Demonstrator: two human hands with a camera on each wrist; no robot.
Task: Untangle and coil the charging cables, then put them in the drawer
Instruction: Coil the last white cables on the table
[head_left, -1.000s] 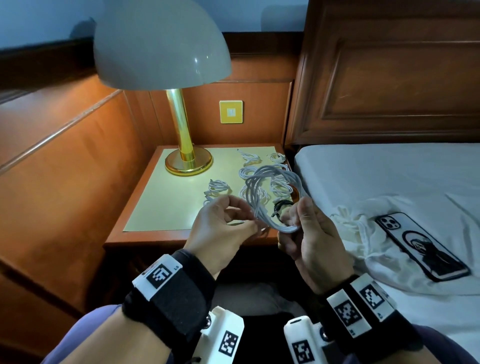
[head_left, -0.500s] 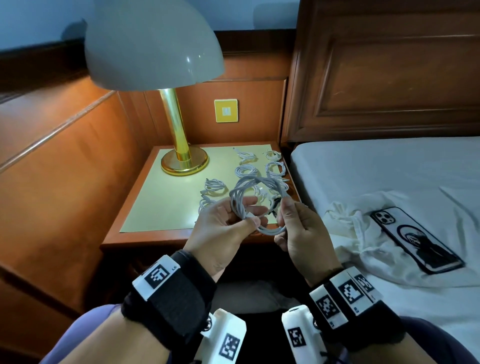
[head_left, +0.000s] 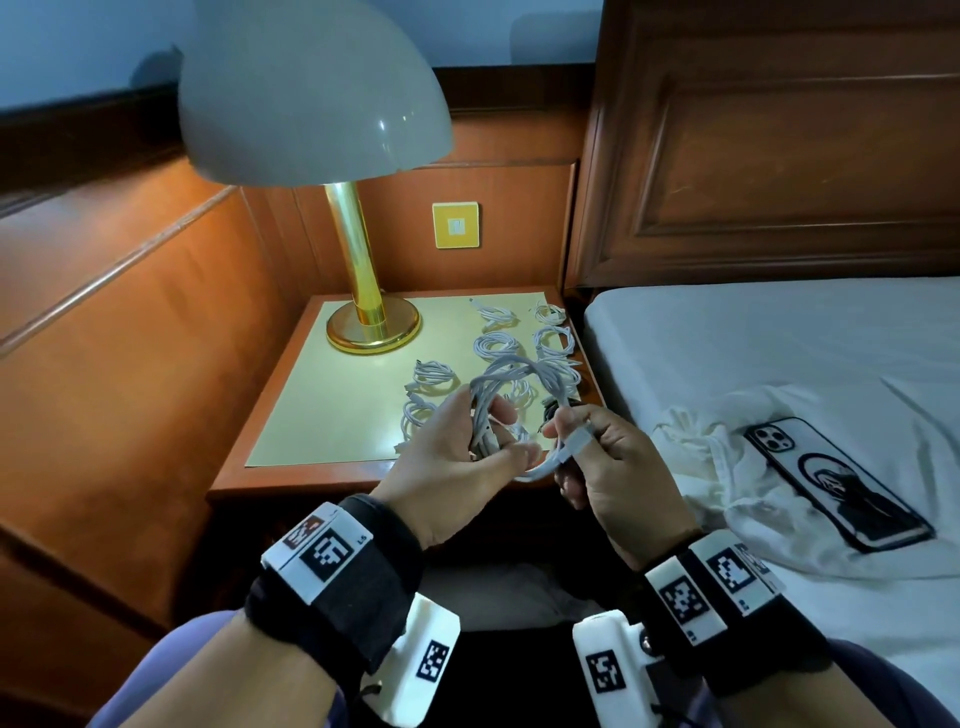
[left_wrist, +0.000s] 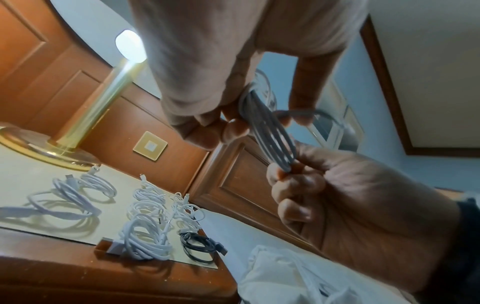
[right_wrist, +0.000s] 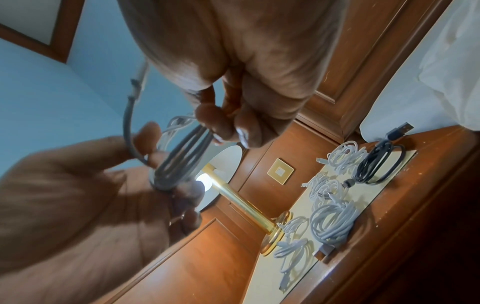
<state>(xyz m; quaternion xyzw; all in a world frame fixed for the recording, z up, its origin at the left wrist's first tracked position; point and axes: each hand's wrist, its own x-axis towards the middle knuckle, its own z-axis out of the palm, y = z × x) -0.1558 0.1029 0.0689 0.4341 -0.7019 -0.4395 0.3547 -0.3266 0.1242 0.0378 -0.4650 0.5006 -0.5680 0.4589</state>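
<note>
Left hand (head_left: 457, 457) grips the coiled white cable (head_left: 524, 379) — right hand (head_left: 618, 467) pinches what looks like its plug end.

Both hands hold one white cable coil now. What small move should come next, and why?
Probably the right hand should wrap the loose connector end around the white cable coil that the left hand grips. The loops look gathered, but that end sticks out free, so the coil could spring open when laid down.
</note>
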